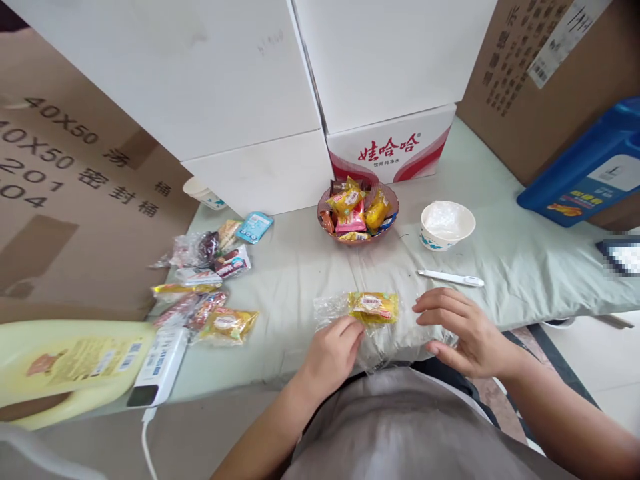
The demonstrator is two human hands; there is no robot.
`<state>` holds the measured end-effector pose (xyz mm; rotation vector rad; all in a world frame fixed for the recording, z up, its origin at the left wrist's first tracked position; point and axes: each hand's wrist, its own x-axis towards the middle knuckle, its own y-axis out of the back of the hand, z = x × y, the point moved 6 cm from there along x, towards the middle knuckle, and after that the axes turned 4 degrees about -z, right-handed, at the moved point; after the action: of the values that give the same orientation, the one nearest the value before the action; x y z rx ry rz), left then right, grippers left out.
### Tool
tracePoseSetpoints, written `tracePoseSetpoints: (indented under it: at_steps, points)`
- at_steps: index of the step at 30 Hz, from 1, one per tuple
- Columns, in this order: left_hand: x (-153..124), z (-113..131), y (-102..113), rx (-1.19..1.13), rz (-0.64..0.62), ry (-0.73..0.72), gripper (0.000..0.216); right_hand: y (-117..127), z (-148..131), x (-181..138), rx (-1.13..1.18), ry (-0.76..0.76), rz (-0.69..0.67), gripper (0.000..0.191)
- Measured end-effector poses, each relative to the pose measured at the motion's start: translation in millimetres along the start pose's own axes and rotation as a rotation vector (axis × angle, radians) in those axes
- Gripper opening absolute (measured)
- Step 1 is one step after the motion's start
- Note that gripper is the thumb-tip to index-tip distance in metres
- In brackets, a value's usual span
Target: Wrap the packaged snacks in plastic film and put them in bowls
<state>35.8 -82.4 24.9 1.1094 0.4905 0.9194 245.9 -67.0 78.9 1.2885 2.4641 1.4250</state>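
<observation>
A yellow wrapped snack (374, 307) lies at the front of the padded surface, on or inside a clear plastic bag (327, 308); I cannot tell which. My left hand (334, 353) is closed at the near edge of the bag, with its fingertips pinched on the film just below the snack. To the right of the snack, my right hand (463, 333) hovers with fingers spread and nothing in them. A white utility knife (451, 278) lies just beyond the right hand. Behind it stands a paper bowl (447, 227) with clear plastic film inside.
A pink glass bowl (324, 230) of wrapped snacks stands before white cartons (260, 177). Several loose snacks (227, 325), a white power bank (160, 363) with a cable and a yellow jug (75, 363) are at left. A blue jug (585, 167) stands right, beside a brown box (540, 100).
</observation>
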Motion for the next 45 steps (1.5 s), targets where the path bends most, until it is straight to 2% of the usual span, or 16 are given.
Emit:
tracePoseSetpoints:
  at_steps: [2, 4, 8, 11, 15, 18, 21, 23, 25, 28, 31, 33, 36, 38, 41, 45]
  points:
    - [12.7, -6.4, 1.9, 0.055, 0.05, -0.005, 0.031, -11.5, -16.4, 7.4, 0.097, 0.044, -0.079, 0.022]
    - [24.8, -13.5, -4.1, 0.113, 0.007, 0.003, 0.045, -34.4, -26.6, 12.7, 0.096, 0.028, -0.248, 0.021]
    - [39.9, -29.6, -17.6, 0.116, -0.068, 0.06, 0.063, -72.9, -1.1, 10.5, -0.27, -0.31, -0.504, 0.024]
    - [42.5, -42.6, -14.8, 0.031, -0.012, 0.094, 0.051, -74.0, 33.3, 2.7, -0.476, -0.588, -0.514, 0.035]
    - [40.4, -69.5, -2.2, -0.257, 0.055, 0.131, 0.03, -67.3, 66.9, -2.5, -0.483, -0.793, -0.472, 0.058]
    - [38.2, -101.8, 12.1, -0.555, 0.157, 0.265, 0.034, -69.2, 80.7, -2.4, -0.372, -0.865, -0.487, 0.075]
    - [40.3, -126.7, 38.9, -0.644, 0.368, 0.408, 0.048, -71.3, 84.9, -0.2, -0.306, -0.865, -0.492, 0.079]
    - [50.7, -128.1, 64.1, -0.548, 0.506, 0.403, 0.05, -71.1, 84.8, 0.7, -0.293, -0.858, -0.485, 0.077]
    - [70.7, -117.6, 89.3, -0.367, 0.606, 0.3, 0.047, -70.4, 84.1, 0.9, -0.287, -0.861, -0.479, 0.075]
    - [111.7, -94.5, 105.9, -0.037, 0.606, 0.105, 0.04, -69.7, 82.6, 1.0, -0.298, -0.854, -0.469, 0.074]
    - [146.3, -78.3, 86.5, 0.165, 0.404, 0.031, 0.047, -70.0, 81.7, -0.5, -0.325, -0.856, -0.459, 0.072]
    - [150.8, -64.2, 66.3, 0.216, 0.311, 0.002, 0.051, -70.6, 81.0, -1.9, -0.347, -0.855, -0.454, 0.07]
    - [129.4, -35.6, 40.8, 0.202, 0.316, -0.092, 0.04, -71.3, 79.7, -2.6, -0.377, -0.832, -0.446, 0.067]
    - [108.8, -24.6, 21.6, 0.163, 0.246, -0.161, 0.03, -71.3, 79.6, -2.2, -0.386, -0.816, -0.438, 0.066]
    - [82.1, -42.5, -2.1, 0.153, 0.088, -0.09, 0.025, -70.4, 80.8, -2.6, -0.361, -0.804, -0.425, 0.063]
    - [44.0, -91.3, 8.8, 0.231, 0.21, 0.149, 0.026, -65.7, 79.0, -11.9, -0.234, -0.741, -0.376, 0.057]
